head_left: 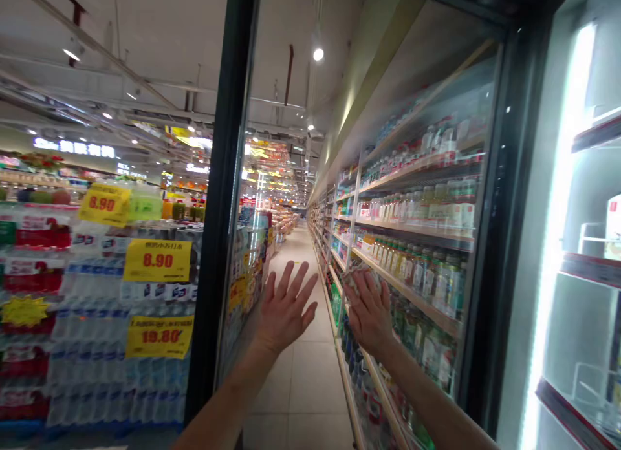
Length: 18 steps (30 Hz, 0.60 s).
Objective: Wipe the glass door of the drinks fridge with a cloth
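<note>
While holding left hand [286, 314] open and spread, laid right hand [370, 317] flat, unclenched, over a cloth [357, 274] at the glass door [412, 75], with bare pane out to the black frame [219, 198]. Read 8.90 and 19.80 on yellow price signs [157, 260] leftward; saw bottle-lined shelves [412, 233] and an aisle [310, 385] in the glass.

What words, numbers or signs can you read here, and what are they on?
"8.90": middle yellow sign; the line above seems to end "小苏打水".
"19.80": lower yellow sign; its top line is blurred.
".90": upper yellow sign; the first digit, 8 or 6, is unclear.
Too small or blurred: starburst tag, lit sign, bottle labels.
Glass door: no lettering readable.
</note>
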Motion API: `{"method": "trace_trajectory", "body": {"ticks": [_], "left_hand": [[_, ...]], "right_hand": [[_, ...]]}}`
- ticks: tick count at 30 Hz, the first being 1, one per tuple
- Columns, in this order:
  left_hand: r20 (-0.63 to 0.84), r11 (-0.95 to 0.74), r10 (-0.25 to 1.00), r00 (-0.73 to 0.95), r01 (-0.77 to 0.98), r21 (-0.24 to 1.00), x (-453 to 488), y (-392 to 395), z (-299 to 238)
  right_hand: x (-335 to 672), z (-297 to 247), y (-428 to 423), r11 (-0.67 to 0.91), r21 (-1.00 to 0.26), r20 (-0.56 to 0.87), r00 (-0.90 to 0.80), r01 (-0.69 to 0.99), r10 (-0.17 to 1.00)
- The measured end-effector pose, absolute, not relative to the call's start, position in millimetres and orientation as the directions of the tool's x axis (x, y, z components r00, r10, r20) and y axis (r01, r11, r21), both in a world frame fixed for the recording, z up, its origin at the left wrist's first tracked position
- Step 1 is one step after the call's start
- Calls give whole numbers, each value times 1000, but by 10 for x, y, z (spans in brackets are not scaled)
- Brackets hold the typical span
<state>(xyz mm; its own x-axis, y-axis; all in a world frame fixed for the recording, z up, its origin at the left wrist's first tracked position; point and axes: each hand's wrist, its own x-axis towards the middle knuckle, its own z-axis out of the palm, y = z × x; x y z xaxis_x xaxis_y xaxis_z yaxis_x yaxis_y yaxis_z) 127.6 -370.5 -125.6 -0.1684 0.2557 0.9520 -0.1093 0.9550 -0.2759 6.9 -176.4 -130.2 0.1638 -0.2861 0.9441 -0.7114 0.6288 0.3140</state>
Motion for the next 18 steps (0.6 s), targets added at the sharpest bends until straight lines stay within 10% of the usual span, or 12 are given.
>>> {"method": "trace_trajectory", "body": {"ticks": [2,7,13,18], "left_hand": [[954,955,253,-161,-112,-273,1275,-3710,-1260],[953,956,256,-161,-105,-275,1291,-3690,-1258],[956,959,258,-143,-83,-271,1286,-3692,-1258],[956,957,257,-146,-99,-272,1264,-3722,-1269]], "right_hand": [[-16,-1268,-1677,648,279,957,153,-709,-245],[-351,-1106,-1327,711,-224,952,7,-667,307],[-227,-1280,-1422,731,157,988,103,-665,-118],[-106,-1229,-1594,752,-43,990,73,-658,120]]}}
